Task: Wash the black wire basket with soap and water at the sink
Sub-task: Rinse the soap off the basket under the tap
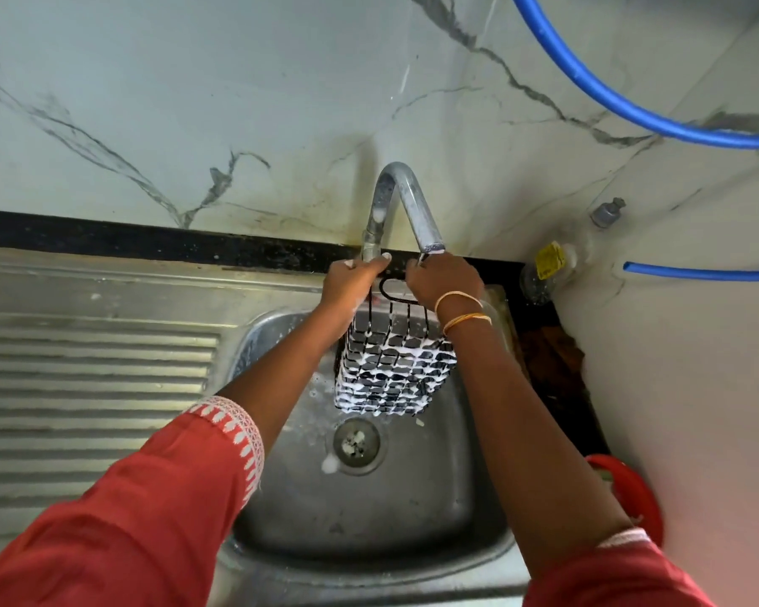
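Our right hand (443, 280) hides the top rim of the black wire basket (393, 365), which it grips at twelve o'clock under the tap spout (430, 243). Our left hand (353, 278) curls round the tap's base (371, 247). The basket hangs over the sink (413, 510), above the drain (356, 442) at six o'clock, its mesh clotted with white foam.

Steel sink (434, 510), ribbed drainboard (93, 387), foam blob (329, 464) beside drain (356, 441)
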